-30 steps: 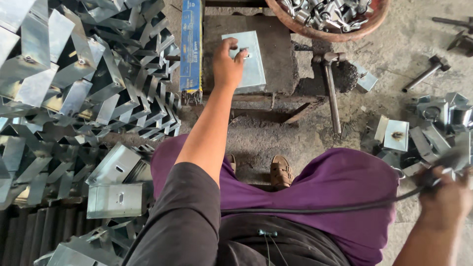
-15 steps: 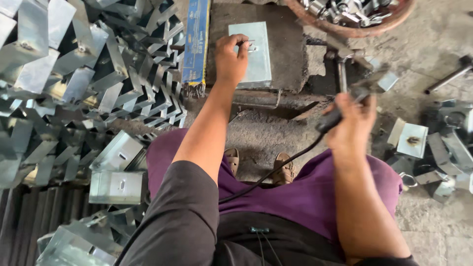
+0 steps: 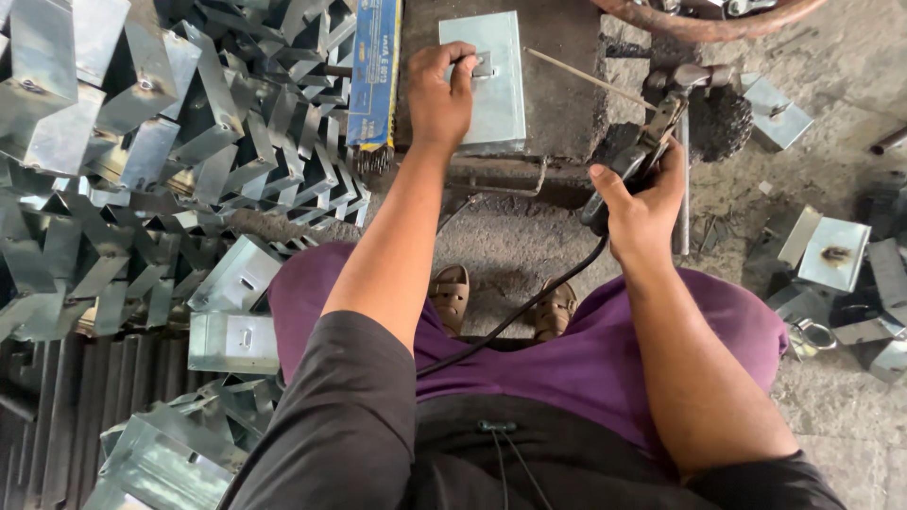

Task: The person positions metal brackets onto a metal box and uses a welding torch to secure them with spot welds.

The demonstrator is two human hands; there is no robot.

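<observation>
My left hand [image 3: 440,93] rests on a pale metal bracket plate [image 3: 499,90] lying on a dark steel work block [image 3: 557,104], fingers pinching a small nut-like piece on the plate's top. My right hand [image 3: 641,200] grips a welding electrode holder [image 3: 641,156] with a black cable [image 3: 510,316] trailing down over my lap. A thin welding rod [image 3: 586,77] juts from the holder toward the plate, its tip close to my left fingers but apart from them.
A large heap of folded galvanized brackets [image 3: 142,161] fills the left side. A blue rod box [image 3: 374,71] stands beside the block. More brackets [image 3: 831,250] lie at right, a rusty basin rim [image 3: 699,19] above. My sandalled feet [image 3: 452,293] sit below the block.
My right hand has swung in from the far right with the electrode holder and now points the rod at the plate. The left hand has stayed on the plate.
</observation>
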